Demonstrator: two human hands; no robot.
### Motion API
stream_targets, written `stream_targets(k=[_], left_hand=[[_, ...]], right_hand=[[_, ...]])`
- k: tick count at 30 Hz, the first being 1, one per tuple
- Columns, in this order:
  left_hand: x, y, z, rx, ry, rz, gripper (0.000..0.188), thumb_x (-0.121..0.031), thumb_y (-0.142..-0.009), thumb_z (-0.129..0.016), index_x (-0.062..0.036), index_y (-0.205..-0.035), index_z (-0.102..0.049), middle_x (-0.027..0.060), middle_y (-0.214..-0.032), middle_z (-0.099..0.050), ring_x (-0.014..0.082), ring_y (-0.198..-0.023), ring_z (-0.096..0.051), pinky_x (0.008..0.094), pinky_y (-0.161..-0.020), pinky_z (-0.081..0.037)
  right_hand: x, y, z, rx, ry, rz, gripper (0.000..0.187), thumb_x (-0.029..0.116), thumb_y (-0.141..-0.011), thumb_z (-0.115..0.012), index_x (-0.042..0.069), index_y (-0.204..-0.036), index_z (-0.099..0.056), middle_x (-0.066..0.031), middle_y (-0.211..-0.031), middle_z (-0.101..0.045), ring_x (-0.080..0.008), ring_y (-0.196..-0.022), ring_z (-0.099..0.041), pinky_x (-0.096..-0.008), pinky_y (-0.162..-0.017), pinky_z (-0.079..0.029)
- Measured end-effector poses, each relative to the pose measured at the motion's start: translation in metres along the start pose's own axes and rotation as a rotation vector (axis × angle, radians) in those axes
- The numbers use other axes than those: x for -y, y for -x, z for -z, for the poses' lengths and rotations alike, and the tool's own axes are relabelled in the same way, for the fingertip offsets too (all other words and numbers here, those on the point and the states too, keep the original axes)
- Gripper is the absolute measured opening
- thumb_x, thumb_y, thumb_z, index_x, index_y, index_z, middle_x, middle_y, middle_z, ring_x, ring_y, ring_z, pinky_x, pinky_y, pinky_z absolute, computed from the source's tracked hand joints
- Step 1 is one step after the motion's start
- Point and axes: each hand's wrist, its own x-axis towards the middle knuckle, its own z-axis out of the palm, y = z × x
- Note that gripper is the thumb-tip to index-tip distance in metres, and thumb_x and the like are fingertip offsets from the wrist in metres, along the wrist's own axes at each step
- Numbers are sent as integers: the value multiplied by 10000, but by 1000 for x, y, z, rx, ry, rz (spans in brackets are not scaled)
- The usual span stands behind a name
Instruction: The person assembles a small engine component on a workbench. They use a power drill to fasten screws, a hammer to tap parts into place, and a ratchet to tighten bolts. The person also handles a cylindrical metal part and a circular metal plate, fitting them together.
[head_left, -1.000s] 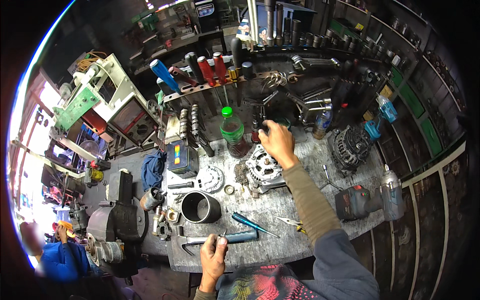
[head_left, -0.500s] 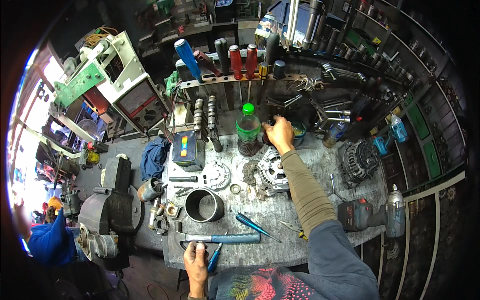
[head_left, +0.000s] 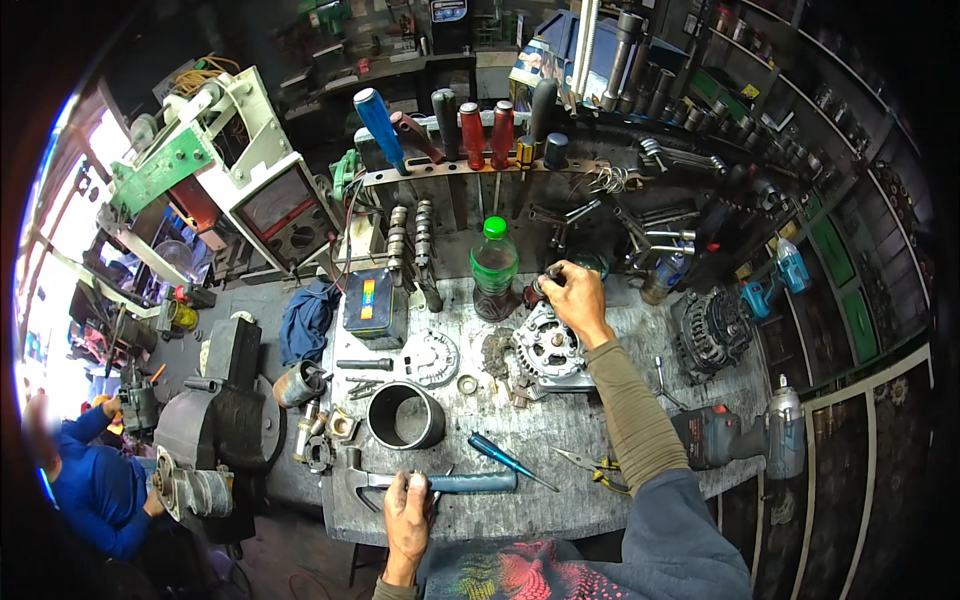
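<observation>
Fingertips of the right hand [head_left: 578, 300] pinch a small dark piece [head_left: 551, 273] just beyond a silvery housing [head_left: 552, 345] on a crowded bench [head_left: 530, 518].

A green-capped bottle [head_left: 494, 268] stands close at left, a dark alternator [head_left: 714, 328] farther right; nearer, the left hand [head_left: 406, 522] curls at a hammer [head_left: 472, 483], what it grips impossible to tell. Beyond it sit a metal cylinder [head_left: 437, 425] and, rightward, a blue screwdriver [head_left: 496, 452] and pliers [head_left: 598, 467].

no lettering clear enough to read

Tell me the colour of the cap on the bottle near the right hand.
The cap is bright green, showing best in the head view.
</observation>
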Motion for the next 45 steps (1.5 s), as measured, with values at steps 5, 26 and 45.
stream_targets(k=[5,26,45], left_hand=[[-30,-36,-37,94,-177,-297,290,-276,-1045,-682,-54,-922,-541,-63,-729,-465,57,-683,-394,259,-582,-363],[-64,-65,-124,499,-507,-758,309,-189,-933,-807,-18,-939,-550,167,-806,-613,347,-688,-607,440,-640,-487],[-19,-21,-63,230,-418,-387,336,-210,-950,-812,-20,-878,-544,64,-690,-613,69,-677,-480,305,-573,-451]], right_hand=[[31,-2,27,-22,-90,9,182,179,-844,-793,5,-886,-757,-188,-767,-730,-314,-674,-738,-392,-607,-539],[153,-4,141,605,-729,-299,158,154,-995,-717,3,-1008,-762,-49,-743,-701,-93,-538,-641,-221,-460,-481],[119,-77,189,350,246,93,399,198,-853,-782,18,-1072,-502,-201,-780,-649,-426,-769,-674,-518,-677,-506]])
